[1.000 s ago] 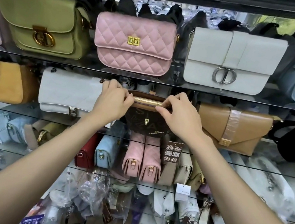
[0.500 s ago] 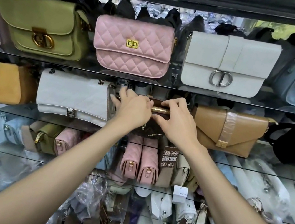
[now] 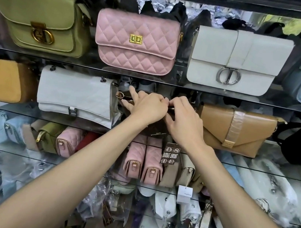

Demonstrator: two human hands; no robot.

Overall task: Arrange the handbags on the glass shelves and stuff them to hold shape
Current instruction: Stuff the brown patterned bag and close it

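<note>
On the middle glass shelf [image 3: 218,154], between a white quilted bag [image 3: 74,97] and a tan envelope bag [image 3: 236,131], stands a dark brown handbag [image 3: 155,127], mostly hidden behind the two hands. The left hand [image 3: 145,106] lies over the bag's top with its fingers partly spread toward the gold ring at the left end, pressing or steadying it; whether it truly grips is hard to tell. The right hand [image 3: 182,117] has its fingers curled in a pinch on the gold zipper line along the top, seemingly at the pull.

This looks like the closing step for this bag: the zipper being run along the top once the bag sits in its slot, though how far it is closed cannot be seen. The next move likely calls for steady counter-pressure from the left while the right draws the pull, then squaring the bag to face forward like the pink quilted bag [image 3: 135,41] on the shelf above.
</note>
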